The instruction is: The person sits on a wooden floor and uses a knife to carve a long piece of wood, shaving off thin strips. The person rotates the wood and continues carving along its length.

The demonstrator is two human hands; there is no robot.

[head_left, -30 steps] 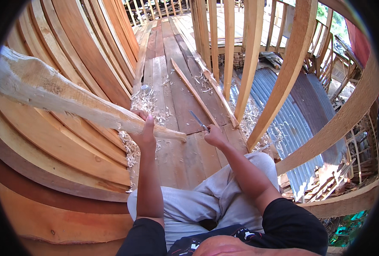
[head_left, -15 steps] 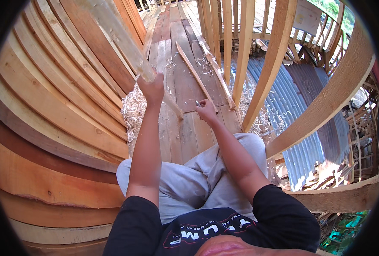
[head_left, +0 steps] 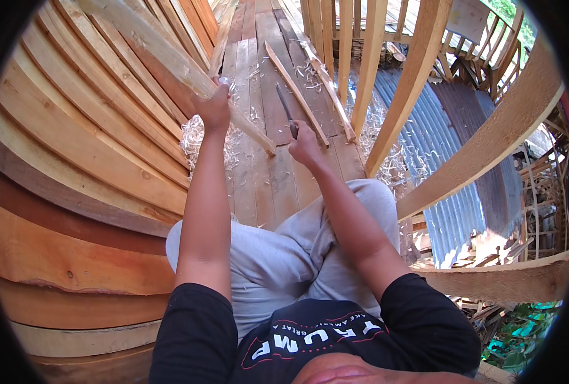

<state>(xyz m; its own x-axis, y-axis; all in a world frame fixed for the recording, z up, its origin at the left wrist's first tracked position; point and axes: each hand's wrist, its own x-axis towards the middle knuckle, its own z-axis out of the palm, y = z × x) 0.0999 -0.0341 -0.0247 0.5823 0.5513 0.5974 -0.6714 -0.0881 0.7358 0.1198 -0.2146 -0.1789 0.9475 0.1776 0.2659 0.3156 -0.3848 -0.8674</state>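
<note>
My left hand [head_left: 214,110] is closed around a long, pale wooden pole [head_left: 163,54]. The pole slants from the upper left down toward the floorboards, its lower end in front of my crossed legs. To the right of that end, my right hand [head_left: 305,146] grips a knife [head_left: 284,102] by its dark handle. The narrow blade points away from me above the boards, apart from the pole. Just right of the knife, a thin wooden strip [head_left: 298,96] lies on the floor.
Curled wood shavings [head_left: 193,139] are heaped at the left wall of stacked planks [head_left: 86,163]. Another rough strip [head_left: 331,99] lies near upright wooden posts [head_left: 368,70] on the right. Beyond the posts is a corrugated metal sheet [head_left: 425,128], lower down. Plank flooring [head_left: 243,70] stretches ahead.
The knife has turned, and its blade now shows, pointing away from me. The pole's upper part has swung left with my left hand. The whole view has shifted slightly.
</note>
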